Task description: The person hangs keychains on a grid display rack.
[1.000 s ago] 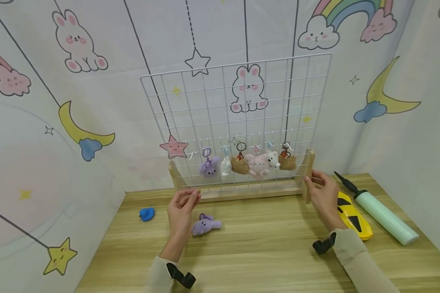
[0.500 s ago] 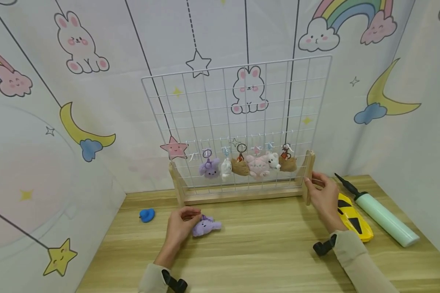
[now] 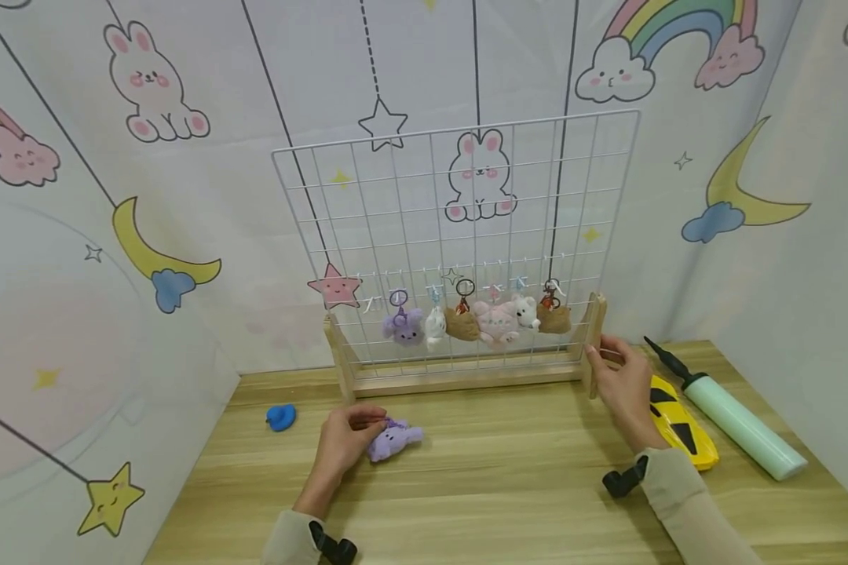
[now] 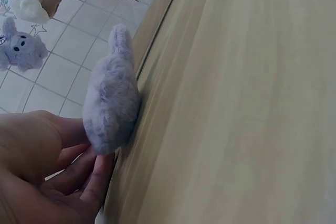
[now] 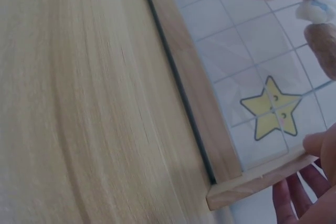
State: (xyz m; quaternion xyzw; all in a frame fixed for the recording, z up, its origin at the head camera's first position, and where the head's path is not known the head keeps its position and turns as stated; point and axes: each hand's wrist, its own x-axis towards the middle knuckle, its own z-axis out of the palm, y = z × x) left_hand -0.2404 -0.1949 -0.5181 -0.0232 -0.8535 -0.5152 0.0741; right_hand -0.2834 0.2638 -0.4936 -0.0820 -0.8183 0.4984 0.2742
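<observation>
My left hand [image 3: 346, 439] pinches a lilac plush keychain [image 3: 393, 441] at its ring end, low over the wooden table. In the left wrist view the furry back of this plush [image 4: 113, 90] faces me, with thumb and fingers at its lower end. A white wire grid [image 3: 459, 227] stands upright in a wooden stand [image 3: 466, 381]. My right hand [image 3: 620, 384] grips the stand's right post [image 3: 595, 333], thumb in front and fingers behind. Along the grid's lower part hang another lilac plush [image 3: 404, 328], a pink plush [image 3: 497, 320], and several white and brown ones.
A blue rubber duck [image 3: 281, 417] sits on the left of the table [image 3: 495, 494]. Beside my right forearm lie a yellow toy car [image 3: 684, 424] and a pale green hand pump [image 3: 742, 424]. Printed fabric walls [image 3: 205, 78] close off the back and sides.
My left hand has come down from near the grid's base to the lilac keychain, which has then shifted and tilted slightly. The right hand keeps its grip on the post.
</observation>
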